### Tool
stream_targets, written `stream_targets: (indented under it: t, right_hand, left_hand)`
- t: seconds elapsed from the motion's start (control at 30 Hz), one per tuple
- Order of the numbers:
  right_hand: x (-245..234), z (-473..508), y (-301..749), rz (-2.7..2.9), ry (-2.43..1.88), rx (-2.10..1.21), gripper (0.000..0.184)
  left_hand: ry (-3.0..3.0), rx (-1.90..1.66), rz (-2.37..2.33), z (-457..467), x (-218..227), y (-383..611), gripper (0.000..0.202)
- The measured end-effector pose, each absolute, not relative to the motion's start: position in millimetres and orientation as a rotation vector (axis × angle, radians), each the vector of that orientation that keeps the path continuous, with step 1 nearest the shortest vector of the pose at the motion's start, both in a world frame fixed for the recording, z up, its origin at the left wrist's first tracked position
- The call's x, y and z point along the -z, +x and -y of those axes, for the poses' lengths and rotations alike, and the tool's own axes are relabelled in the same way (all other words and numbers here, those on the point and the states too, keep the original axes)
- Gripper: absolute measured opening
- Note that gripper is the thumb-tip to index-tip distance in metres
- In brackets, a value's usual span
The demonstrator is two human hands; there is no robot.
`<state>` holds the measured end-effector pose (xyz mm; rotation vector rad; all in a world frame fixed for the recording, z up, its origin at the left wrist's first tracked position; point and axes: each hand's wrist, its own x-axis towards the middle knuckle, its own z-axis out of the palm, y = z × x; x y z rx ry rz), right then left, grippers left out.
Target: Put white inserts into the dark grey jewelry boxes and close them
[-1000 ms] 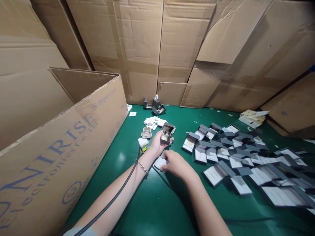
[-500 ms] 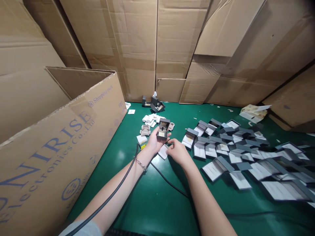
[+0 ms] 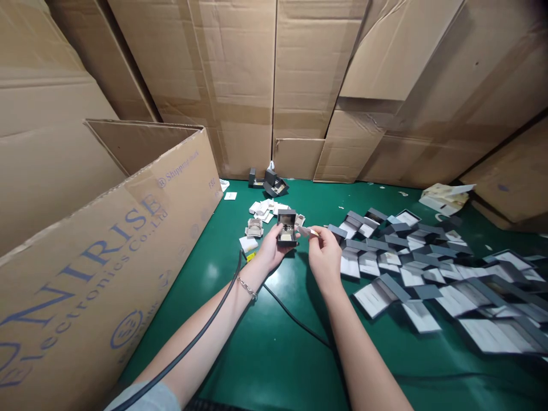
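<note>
Left hand (image 3: 270,250), frame centre: fingers grip an open dark box (image 3: 286,235). Right hand (image 3: 324,255): fingers pinch a small pale card (image 3: 306,232) just beside it, above the green surface (image 3: 274,354).

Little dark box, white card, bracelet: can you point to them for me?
little dark box (image 3: 287,240), head view, on its front wall.
white card (image 3: 305,230), head view, on its free end nearest the box.
bracelet (image 3: 248,289), head view, on the chain links.
</note>
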<state>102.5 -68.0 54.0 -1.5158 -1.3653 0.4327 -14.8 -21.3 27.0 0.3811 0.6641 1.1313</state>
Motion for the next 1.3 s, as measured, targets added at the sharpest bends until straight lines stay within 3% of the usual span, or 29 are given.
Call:
stream_targets:
  t: [0.27,0.57,0.73,0.93,1.07,1.3]
  right_hand:
    - [-49,70,95,1.588,-1.404,-0.441,0.032]
    - [-48,61,98,1.057,-1.309,-0.962,0.029]
    - [-47,60,101,1.026,-1.324,-1.03,0.029]
    - [-50,63,102,1.221,-1.454,-0.972,0.024]
    - [-50,64,105,1.549,-1.541,-0.715,0.021]
    - [-47,66,108,1.89,-1.556,-0.554,0.034]
  left_hand:
    - [0.691,-1.051,-0.733,31,-32,-14,0.035]
    - [0.678,-1.0,-0.666,30,-32,-11,0.036]
    - [0.713,-0.979,-0.638,33,-35,-12,0.036]
    - [0.59,-1.011,-0.616,28,-26,-13,0.028]
    - [0.504,-1.016,-0.615,25,-22,-11,0.02]
    - [0.449,-1.032,-0.694,29,-32,-6,0.021]
